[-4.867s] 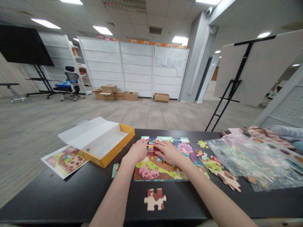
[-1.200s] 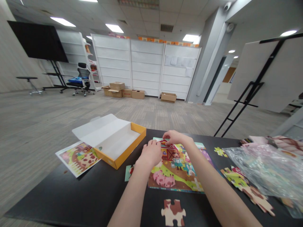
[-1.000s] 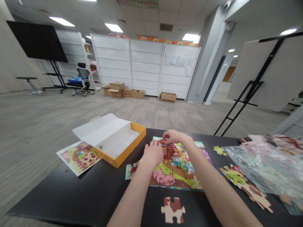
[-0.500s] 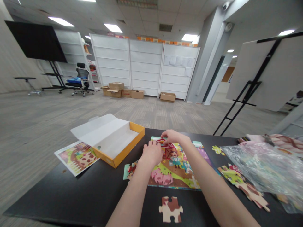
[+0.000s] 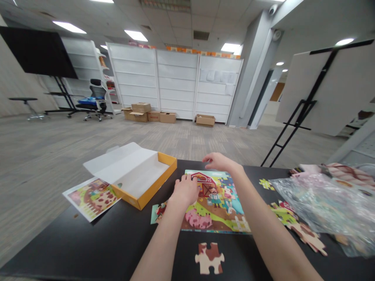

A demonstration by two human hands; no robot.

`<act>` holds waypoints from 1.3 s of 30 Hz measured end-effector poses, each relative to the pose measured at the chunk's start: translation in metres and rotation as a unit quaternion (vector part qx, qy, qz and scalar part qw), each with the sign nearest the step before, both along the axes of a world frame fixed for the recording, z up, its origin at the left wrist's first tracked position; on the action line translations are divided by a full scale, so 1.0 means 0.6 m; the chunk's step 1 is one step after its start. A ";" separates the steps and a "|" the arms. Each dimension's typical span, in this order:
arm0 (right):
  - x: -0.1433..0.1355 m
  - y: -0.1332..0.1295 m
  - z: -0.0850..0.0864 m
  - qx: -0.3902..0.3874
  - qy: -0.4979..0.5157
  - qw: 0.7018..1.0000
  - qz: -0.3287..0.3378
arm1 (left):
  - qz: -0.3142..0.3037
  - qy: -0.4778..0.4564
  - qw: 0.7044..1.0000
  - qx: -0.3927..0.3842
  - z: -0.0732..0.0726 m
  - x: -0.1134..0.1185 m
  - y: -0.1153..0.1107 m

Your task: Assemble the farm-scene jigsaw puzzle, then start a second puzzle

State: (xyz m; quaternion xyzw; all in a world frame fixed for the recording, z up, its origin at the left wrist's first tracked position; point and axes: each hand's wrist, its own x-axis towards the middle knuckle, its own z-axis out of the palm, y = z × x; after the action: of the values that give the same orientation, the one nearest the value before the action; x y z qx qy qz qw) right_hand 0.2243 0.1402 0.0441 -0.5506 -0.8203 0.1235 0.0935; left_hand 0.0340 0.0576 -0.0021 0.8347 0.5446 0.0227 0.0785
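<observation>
A farm jigsaw puzzle [image 5: 216,212] with a red barn and a pink pig lies on the black table in front of me. My left hand [image 5: 186,190] rests with its fingers spread on the puzzle's left side. Just above the far edge, my right hand [image 5: 220,160] hovers with loosely bent fingers, and I see nothing in it. Nearer to me, a brown-and-cream jigsaw piece [image 5: 209,258] lies apart from the puzzle. Several more pieces [image 5: 158,212] lie left of my left hand, partly hidden by my wrist.
A yellow box [image 5: 159,183] with its white flap raised stands at left, beside a printed picture sheet [image 5: 90,198]. At right are a yellow-green piece [image 5: 266,184], several loose pieces [image 5: 304,231] and a crumpled plastic bag [image 5: 325,212]. The table's far edge lies just behind the puzzle.
My right hand has lifted off the puzzle's barn area, up and away, uncovering the barn's top. My left hand stays on the left side. The view has shifted slightly.
</observation>
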 end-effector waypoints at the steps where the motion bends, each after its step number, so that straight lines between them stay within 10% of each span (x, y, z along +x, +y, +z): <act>1: 0.002 -0.009 0.009 0.011 0.008 1.000 -0.004 | 0.000 0.000 1.000 -0.002 -0.001 0.001 0.000; 9: 0.094 -0.126 0.039 0.037 -0.088 0.993 -0.075 | -0.011 -0.002 1.000 0.000 0.000 -0.001 0.001; 19: 0.356 -0.270 -0.029 -0.121 -0.195 0.950 -0.212 | -0.035 -0.019 0.999 0.012 -0.002 -0.002 0.005; 29: 0.378 -0.276 -0.040 -0.133 -0.176 0.949 -0.227 | -0.038 -0.035 0.999 0.005 -0.012 -0.007 0.008; 39: 0.393 -0.260 0.029 -0.151 -0.010 0.969 -0.194 | -0.034 -0.065 0.997 0.002 0.002 -0.017 0.003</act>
State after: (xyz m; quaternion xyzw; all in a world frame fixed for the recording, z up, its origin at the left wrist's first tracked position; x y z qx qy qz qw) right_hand 0.4603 -0.0158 0.0612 -0.7082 -0.6706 0.2195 0.0230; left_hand 0.0239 0.0594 -0.0007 0.8498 0.5092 0.0760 0.1127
